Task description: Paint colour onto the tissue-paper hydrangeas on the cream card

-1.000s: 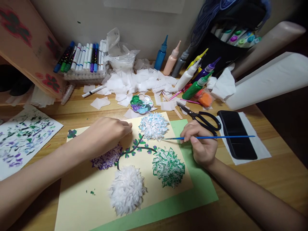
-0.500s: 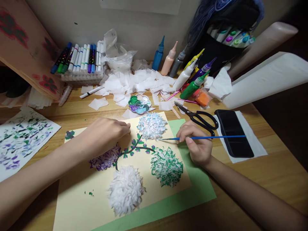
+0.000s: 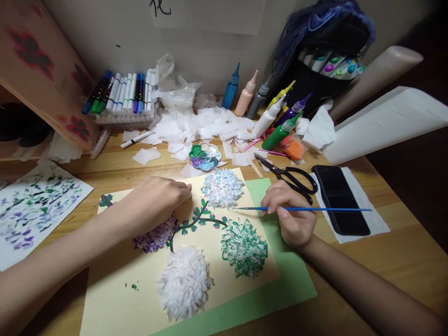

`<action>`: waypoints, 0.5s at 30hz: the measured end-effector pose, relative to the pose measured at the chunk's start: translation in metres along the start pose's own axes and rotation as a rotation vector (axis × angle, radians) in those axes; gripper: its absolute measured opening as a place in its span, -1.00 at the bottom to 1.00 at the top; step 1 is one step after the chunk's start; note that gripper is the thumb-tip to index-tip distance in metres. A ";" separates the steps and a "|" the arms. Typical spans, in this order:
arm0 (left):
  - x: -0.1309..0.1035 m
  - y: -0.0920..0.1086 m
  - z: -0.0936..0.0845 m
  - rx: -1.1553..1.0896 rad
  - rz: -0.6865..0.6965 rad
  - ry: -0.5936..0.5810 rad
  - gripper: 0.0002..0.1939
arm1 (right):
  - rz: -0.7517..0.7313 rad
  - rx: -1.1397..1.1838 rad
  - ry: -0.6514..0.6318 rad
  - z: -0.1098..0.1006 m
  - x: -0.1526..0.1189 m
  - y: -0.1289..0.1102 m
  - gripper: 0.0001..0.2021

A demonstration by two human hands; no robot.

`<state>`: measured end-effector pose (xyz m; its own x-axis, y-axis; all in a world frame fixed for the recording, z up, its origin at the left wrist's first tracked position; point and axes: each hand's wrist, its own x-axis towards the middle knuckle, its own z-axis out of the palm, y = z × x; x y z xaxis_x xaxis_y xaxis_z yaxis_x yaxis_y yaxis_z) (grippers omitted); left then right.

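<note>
My right hand (image 3: pixel 294 217) pinches a blue paintbrush (image 3: pixel 329 209), its tip pointing left beside the blue-tipped paper flower (image 3: pixel 222 188). My left hand (image 3: pixel 161 200) rests closed on the cream sheet (image 3: pixel 115 261), left of that flower; whether its fingers hold anything is hidden. Partly under the left hand lies a purple-tipped flower (image 3: pixel 156 235). A white flower (image 3: pixel 185 283) and a green-tipped flower (image 3: pixel 245 247) sit lower on the sheet. Painted stems with small leaves (image 3: pixel 196 219) run between the flowers. Beneath the cream sheet lies a green sheet (image 3: pixel 294 280).
Behind the sheet are a paint palette (image 3: pixel 205 156), white paper scraps (image 3: pixel 196 123), paint bottles (image 3: pixel 266 116) and markers (image 3: pixel 122 93). Black scissors (image 3: pixel 290 177) and a black phone (image 3: pixel 341 200) lie at the right. A paint-smeared paper (image 3: pixel 38 205) is at the left.
The view has tilted slightly, so everything appears a little lower. My right hand with the brush has shifted slightly right, the tip drawn a little away from the blue-tipped flower. My left hand stays in place.
</note>
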<state>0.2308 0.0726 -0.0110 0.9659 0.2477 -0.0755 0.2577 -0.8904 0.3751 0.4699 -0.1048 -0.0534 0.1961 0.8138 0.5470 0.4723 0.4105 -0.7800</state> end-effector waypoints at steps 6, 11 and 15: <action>0.002 0.009 -0.007 0.086 -0.020 -0.072 -0.69 | 0.100 -0.086 -0.001 0.010 0.040 0.006 -0.89; 0.004 0.014 -0.011 0.152 -0.002 -0.136 -0.71 | 0.175 -0.196 -0.170 0.031 0.078 0.010 -0.89; 0.005 0.013 -0.010 0.176 0.003 -0.147 -0.72 | 0.130 -0.298 -0.244 0.040 0.090 0.005 -0.88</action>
<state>0.2385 0.0662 0.0031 0.9566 0.1986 -0.2132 0.2433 -0.9470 0.2098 0.4554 -0.0132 -0.0207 0.0779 0.9396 0.3333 0.6927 0.1895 -0.6959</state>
